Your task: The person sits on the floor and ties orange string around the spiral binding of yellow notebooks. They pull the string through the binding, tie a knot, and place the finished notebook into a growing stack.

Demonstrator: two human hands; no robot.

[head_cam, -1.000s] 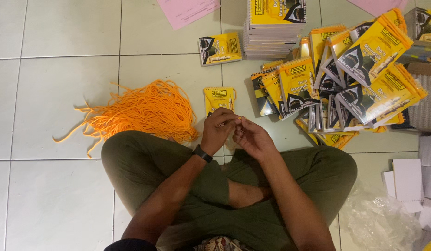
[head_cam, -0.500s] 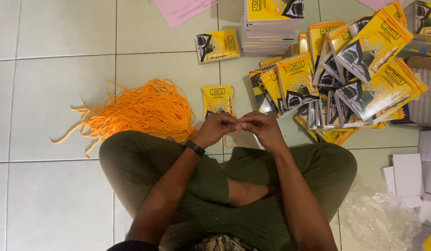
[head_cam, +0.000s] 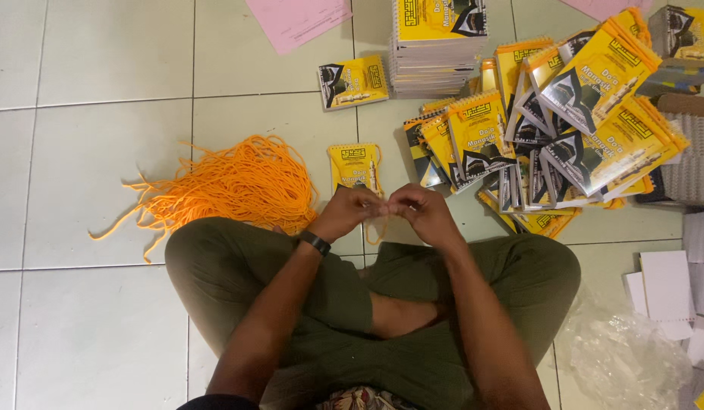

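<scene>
A thin orange cord (head_cam: 377, 228) is pinched between the closed left hand (head_cam: 350, 209) and closed right hand (head_cam: 417, 210), above the crossed legs. Just beyond lies a small yellow spiral-bound booklet (head_cam: 355, 165) on the tiled floor (head_cam: 86, 175), beside a heap of orange cords (head_cam: 230, 184).

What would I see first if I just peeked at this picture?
First the big tangle of bright orange cords on the white tiled floor, left of the knees. Then the heap of small yellow spiral booklets at the upper right, with a neat stack at the top. In the middle, the left hand and right hand meet just below a single yellow booklet, pinching something too small to tell.
</scene>
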